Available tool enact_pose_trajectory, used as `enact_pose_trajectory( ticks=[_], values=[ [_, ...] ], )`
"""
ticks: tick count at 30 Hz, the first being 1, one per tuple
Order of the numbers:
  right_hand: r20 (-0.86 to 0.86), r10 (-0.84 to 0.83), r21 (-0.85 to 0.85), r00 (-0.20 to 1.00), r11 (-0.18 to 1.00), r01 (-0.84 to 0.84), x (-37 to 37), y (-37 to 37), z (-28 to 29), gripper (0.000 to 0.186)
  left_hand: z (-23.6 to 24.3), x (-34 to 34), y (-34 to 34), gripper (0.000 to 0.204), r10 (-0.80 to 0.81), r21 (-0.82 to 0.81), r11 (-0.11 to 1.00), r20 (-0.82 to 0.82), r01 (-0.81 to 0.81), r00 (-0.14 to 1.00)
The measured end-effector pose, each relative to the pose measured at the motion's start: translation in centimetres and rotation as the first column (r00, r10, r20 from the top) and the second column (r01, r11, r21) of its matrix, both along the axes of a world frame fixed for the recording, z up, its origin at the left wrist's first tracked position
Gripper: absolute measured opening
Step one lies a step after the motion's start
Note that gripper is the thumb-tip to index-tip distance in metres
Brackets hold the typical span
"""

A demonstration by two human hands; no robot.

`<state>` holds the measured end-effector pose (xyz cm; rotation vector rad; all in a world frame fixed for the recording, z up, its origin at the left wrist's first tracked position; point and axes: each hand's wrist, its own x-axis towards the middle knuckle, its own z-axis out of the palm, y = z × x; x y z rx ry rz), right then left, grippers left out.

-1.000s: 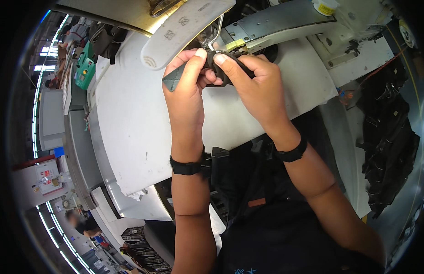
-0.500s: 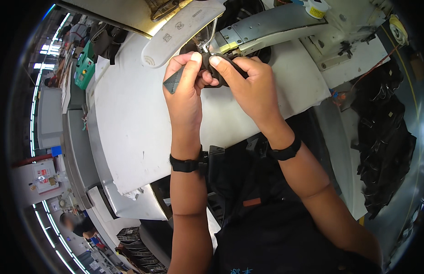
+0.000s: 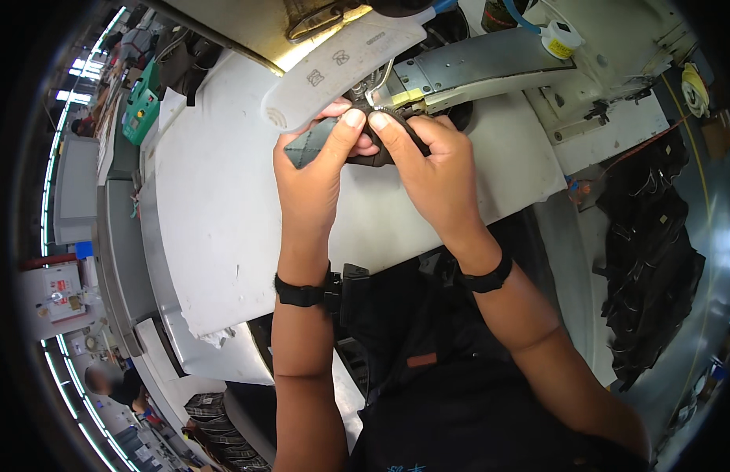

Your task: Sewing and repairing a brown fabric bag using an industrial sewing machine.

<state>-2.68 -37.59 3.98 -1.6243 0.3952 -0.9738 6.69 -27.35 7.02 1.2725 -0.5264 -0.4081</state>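
Observation:
A small dark fabric piece [image 3: 370, 157] is pinched between both my hands, right at the needle area of a sewing machine [image 3: 483, 67]. My left hand [image 3: 321, 153] grips it with thumb and fingers; a grey-green stitched flap [image 3: 308, 144] of cloth lies against that palm. On the other side my right hand [image 3: 428, 157] presses its thumb down on the dark fabric, fingers curled beneath. Both thumbs nearly meet just below the metal presser parts [image 3: 373, 94]. The underside of the fabric and some fingertips are hidden.
A pale rounded lamp arm [image 3: 341, 67] reaches over the white worktable [image 3: 223, 228]. Dark garments [image 3: 644, 252] hang in a heap at the right. A green box [image 3: 140, 102] stands at the far left. Another person [image 3: 121, 385] is at lower left in the distance.
The whole view has shifted slightly. Both hands stay closed on the fabric beside the machine, and more of the grey-green flap shows at my left hand.

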Motion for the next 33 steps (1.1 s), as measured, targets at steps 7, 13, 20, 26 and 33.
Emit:
enact_pose_trajectory(
  ticks=[7, 13, 20, 26, 33],
  values=[
    [-0.081, -0.030, 0.026, 0.996, 0.999, 0.033, 0.1, -0.3, 0.1, 0.033, 0.4, 0.7, -0.1, 0.019, -0.072, -0.010, 0.997, -0.149, 0.071, 0.986],
    [-0.111, 0.058, 0.104, 0.992, 0.993, -0.046, -0.5, -0.8, 1.3, 0.041, 1.1, 0.7, 0.2, 0.022, -0.070, 0.011, 0.997, -0.192, 0.073, 0.979],
    [-0.215, 0.001, -0.042, 0.977, 0.999, -0.011, -0.8, -1.4, 1.3, 0.044, 1.2, 0.9, 0.5, 0.020, -0.118, 0.031, 0.992, -0.182, 0.126, 0.976],
    [-0.296, -0.015, -0.063, 0.955, 0.998, -0.003, -1.3, -1.6, 3.0, 0.048, 1.0, 0.9, 0.5, 0.020, -0.113, 0.000, 0.993, -0.229, 0.116, 0.967],
    [-0.360, 0.015, -0.060, 0.933, 0.997, -0.039, -1.4, -1.9, 3.3, 0.048, 1.2, 0.5, 0.2, 0.019, -0.083, 0.019, 0.996, -0.240, 0.090, 0.967]
  ],
)
